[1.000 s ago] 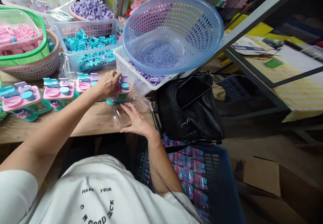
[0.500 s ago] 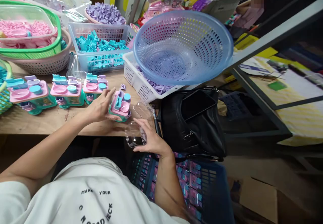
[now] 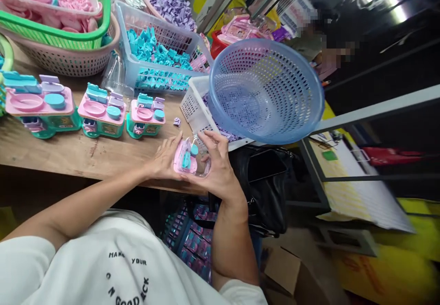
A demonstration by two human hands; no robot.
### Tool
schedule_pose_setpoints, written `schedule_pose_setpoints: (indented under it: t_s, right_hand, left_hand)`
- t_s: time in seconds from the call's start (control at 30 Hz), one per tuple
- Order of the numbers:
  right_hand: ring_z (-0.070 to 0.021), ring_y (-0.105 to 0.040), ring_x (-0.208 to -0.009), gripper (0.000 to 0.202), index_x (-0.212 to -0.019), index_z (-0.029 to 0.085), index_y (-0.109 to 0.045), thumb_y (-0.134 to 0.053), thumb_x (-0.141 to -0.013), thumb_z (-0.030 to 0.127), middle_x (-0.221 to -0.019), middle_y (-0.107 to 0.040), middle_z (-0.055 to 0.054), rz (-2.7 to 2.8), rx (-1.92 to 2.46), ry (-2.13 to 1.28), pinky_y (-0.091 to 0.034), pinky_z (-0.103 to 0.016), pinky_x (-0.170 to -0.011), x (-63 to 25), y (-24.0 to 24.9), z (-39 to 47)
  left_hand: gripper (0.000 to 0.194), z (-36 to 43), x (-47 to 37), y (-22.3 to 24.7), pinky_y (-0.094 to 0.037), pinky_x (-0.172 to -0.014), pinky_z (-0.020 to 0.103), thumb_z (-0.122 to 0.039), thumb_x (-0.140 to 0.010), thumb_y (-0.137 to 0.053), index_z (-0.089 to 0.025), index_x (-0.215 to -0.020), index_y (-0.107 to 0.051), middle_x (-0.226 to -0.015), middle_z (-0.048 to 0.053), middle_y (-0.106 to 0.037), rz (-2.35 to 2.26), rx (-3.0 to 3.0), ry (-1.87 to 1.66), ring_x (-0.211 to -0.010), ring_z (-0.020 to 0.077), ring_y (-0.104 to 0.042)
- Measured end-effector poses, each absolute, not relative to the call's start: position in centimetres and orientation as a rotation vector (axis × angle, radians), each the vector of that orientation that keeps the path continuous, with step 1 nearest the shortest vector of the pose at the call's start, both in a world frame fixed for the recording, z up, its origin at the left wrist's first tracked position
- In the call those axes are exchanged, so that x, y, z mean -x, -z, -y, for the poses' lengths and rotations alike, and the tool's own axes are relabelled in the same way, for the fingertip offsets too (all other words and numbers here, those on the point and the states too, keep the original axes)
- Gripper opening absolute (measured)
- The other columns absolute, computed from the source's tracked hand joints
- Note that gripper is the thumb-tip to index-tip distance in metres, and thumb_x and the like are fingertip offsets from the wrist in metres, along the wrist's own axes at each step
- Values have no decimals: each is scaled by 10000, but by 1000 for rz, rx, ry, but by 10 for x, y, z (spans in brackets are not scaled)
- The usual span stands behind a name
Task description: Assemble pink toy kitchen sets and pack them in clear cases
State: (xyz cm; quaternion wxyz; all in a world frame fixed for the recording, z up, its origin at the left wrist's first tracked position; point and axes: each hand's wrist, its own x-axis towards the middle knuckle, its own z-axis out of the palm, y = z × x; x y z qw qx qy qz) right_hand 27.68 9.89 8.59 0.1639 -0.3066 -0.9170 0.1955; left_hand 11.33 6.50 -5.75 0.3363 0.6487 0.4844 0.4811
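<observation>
My left hand point(image 3: 167, 158) grips the left side of a small pink toy kitchen point(image 3: 185, 156) with teal and blue parts on top. On its right side, my right hand point(image 3: 220, 167) holds a clear plastic cover point(image 3: 203, 165) against the toy, thumb and fingers curved around it. The toy is tilted above the table's front edge. Three similar pink and teal toys, a large one point(image 3: 43, 106), a middle one point(image 3: 102, 112) and a right one point(image 3: 146, 116), stand in a row on the wooden table point(image 3: 79, 158). A loose purple piece point(image 3: 177, 122) lies behind my hands.
Behind are a basket of teal pieces point(image 3: 129, 71), a green basket point(image 3: 68, 39) and purple pieces point(image 3: 170, 7). A blue colander point(image 3: 268, 135) rests on a white basket point(image 3: 194, 110). A black bag point(image 3: 264, 204) is right; a crate of packed toys point(image 3: 197, 250) sits below.
My left hand has moved right with the toy, lifting it off the table. My right hand has brought the clear cover up to it. The view has shifted and turned.
</observation>
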Motion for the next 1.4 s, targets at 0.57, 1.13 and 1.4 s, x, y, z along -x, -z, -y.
schedule_pose_setpoints:
  t_s: [0.57,1.13,1.4]
  right_hand:
    - [-346,-414,-1395,1009,-1556,325,-312,-850,-723,512,-1429,-348,-113,2770,910,-626,-420,-566,-1174,-284,-75,-110]
    - [-326,-464,-1345,965,-1529,279,-356,-857,-724,458,-1373,-384,-113,2871,915,-631,-465,-521,-1142,-279,-86,-111]
    - [-314,-468,-1346,960,-1522,275,-342,-850,-728,456,-1361,-392,-111,2942,945,-644,-467,-504,-1141,-278,-90,-114]
  left_hand:
    - [1280,-60,-129,54,-380,-1071,595,-701,-498,-844,-222,-1521,-240,-1420,183,-473,-1274,-1570,-1276,-1263,415,-477]
    - [1158,-54,-124,45,-398,-1047,563,-556,-547,-875,-213,-1477,-277,-1426,171,-488,-1242,-1556,-1222,-1282,396,-461]
    - [1071,-52,-125,43,-406,-1034,530,-477,-533,-881,-235,-1426,-341,-1365,141,-536,-1264,-1523,-1254,-1232,372,-501]
